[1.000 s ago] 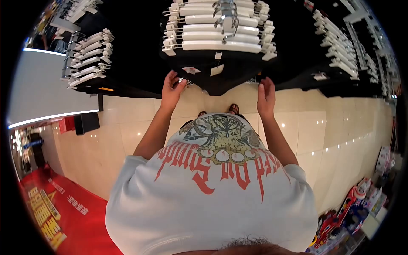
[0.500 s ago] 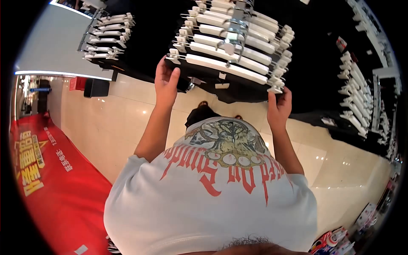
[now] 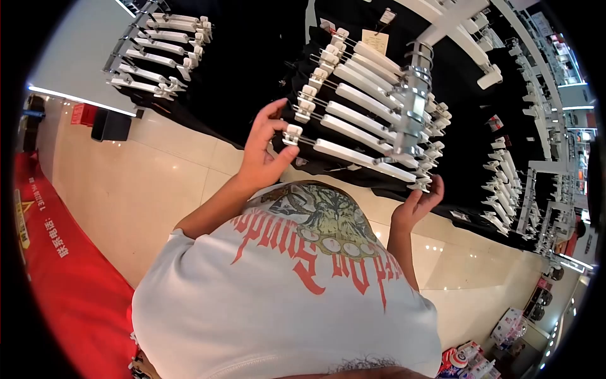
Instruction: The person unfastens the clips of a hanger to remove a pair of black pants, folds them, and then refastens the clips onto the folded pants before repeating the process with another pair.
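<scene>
A row of white clip hangers (image 3: pixel 356 151) carries black garments (image 3: pixel 252 63) on a metal rail (image 3: pixel 413 104). My left hand (image 3: pixel 264 151) is at the left end of the nearest hanger, its thumb and forefinger around the white clip (image 3: pixel 291 134), the other fingers curled loosely. At the hanger's right end, my right hand (image 3: pixel 418 203) has its thumb and fingers at the other clip (image 3: pixel 420 184). This front hanger lies crosswise just beyond my shirt, with black cloth below it. A cream paper tag (image 3: pixel 374 42) shows among the garments farther back.
More white hangers with black clothes stand on a left rack (image 3: pixel 158 57) and on a right rack (image 3: pixel 503 183). A red banner (image 3: pixel 76 278) covers the lower left. A black bin (image 3: pixel 111 125) sits on the tiled floor (image 3: pixel 170 174). Colourful packages (image 3: pixel 470 363) are at the lower right.
The view has shifted, and the hanger row now appears lower and farther right, closer to my shirt. Both hands stay at the front hanger's ends. More of the rail and right racks shows.
</scene>
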Motion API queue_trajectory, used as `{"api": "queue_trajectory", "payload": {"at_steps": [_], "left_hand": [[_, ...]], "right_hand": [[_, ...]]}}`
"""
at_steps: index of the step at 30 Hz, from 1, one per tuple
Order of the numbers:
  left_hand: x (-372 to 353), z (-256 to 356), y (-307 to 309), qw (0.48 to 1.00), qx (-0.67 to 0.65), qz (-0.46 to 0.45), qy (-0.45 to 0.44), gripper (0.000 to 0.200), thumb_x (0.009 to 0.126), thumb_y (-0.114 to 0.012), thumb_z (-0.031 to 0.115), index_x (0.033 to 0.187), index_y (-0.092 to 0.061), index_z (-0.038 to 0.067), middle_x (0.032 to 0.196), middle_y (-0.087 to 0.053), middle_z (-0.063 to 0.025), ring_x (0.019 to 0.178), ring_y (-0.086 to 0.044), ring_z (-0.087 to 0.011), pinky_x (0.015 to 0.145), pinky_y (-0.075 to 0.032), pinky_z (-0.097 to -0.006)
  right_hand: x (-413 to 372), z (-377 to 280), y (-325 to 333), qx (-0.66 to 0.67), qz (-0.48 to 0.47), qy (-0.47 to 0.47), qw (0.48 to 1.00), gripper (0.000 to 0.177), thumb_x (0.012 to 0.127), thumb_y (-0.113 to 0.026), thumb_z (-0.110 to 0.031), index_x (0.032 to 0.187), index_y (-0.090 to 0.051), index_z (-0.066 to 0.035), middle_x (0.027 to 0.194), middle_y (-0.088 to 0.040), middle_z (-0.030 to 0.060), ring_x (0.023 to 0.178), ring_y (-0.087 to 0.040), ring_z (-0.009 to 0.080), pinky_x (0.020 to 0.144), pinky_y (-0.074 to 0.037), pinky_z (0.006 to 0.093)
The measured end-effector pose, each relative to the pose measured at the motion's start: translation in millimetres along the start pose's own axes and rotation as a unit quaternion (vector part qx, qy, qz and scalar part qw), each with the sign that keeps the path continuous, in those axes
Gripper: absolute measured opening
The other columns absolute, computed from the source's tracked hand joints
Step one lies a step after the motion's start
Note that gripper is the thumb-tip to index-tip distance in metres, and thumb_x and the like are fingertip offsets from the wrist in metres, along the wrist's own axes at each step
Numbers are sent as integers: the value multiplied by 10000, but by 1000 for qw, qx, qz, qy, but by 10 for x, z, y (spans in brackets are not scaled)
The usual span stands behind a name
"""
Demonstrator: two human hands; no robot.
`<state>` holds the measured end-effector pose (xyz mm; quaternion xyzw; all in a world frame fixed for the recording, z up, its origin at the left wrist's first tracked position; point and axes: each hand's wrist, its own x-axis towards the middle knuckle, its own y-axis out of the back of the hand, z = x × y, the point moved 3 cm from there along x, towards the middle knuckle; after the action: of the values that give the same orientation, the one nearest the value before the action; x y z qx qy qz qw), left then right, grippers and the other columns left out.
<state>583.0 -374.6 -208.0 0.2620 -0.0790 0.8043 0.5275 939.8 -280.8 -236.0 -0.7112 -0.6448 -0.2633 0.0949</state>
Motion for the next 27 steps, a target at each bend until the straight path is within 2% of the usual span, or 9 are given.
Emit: {"api": "queue_trajectory", "payload": {"at_steps": [2,5,7,9,13,14,18,25,27], "left_hand": [[40,9,49,999,31,-24,-13,367,847,-784,223,1111,-616,33,1473,-414,-240,1270,-502,-350,1091,-376,-448],[114,-9,154,997,26,-74,-22,367,817,-804,213,1075,-617,32,1376,-451,-206,1267,-481,-351,1067,-398,-430],[186,-61,236,994,17,-102,-40,365,809,-808,210,1057,-611,28,1334,-471,-192,1247,-480,-337,1039,-410,-421],[261,-121,317,991,-12,-130,-39,364,807,-807,210,1051,-607,28,1326,-481,-192,1222,-496,-331,1023,-417,-417],[386,-279,392,978,-147,-147,4,318,856,-765,197,1068,-592,34,1258,-548,-186,1151,-545,-314,1007,-426,-410],[418,-335,382,976,-139,-164,-43,317,1011,-593,249,1203,-530,4,1281,-548,-180,1162,-561,-248,994,-442,-372],[571,-324,391,961,-131,-241,25,290,1047,-497,112,1309,-530,-7,1224,-654,-137,1095,-642,-198,943,-500,-324],[633,-357,217,938,-236,-169,188,345,1018,-555,58,1353,-491,7,1175,-673,-116,984,-686,-161,860,-530,-272],[669,-398,206,936,-232,-161,212,413,980,-610,23,1370,-472,18,1029,-697,-80,902,-687,-127,799,-530,-245]], "right_hand": [[87,-264,-70,-99,38,94,990,702,968,-594,-302,1470,-264,63,1509,-266,208,1379,-320,327,1160,-247,474],[121,-706,-330,-172,51,216,960,723,941,-623,-308,1463,-280,56,1514,-255,230,1399,-291,352,1169,-230,490],[47,-868,-521,-175,21,300,938,768,884,-699,-316,1453,-315,29,1508,-264,240,1401,-298,368,1154,-248,496],[-60,-1068,-811,-138,18,364,921,690,849,-734,-322,1384,-438,-2,1434,-395,218,1345,-399,381,1102,-335,517],[75,-1558,-1453,-146,-241,295,913,446,761,-799,-173,1145,-645,-8,1164,-641,185,1098,-610,380,934,-491,473],[146,-1596,-1618,-161,-242,265,919,413,749,-798,-115,1121,-661,1,1184,-652,178,1091,-616,362,935,-489,436],[275,-1601,-1838,-259,-258,211,907,421,781,-796,-179,1146,-670,-12,1189,-656,120,1078,-611,335,926,-479,429],[360,-1684,-1789,-263,-304,160,902,353,822,-775,-156,1131,-678,-14,1144,-666,128,1011,-634,319,884,-506,412],[407,-1634,-1803,-262,-286,147,910,322,843,-762,-124,1129,-673,-7,1128,-670,139,971,-650,325,841,-529,399]]}}
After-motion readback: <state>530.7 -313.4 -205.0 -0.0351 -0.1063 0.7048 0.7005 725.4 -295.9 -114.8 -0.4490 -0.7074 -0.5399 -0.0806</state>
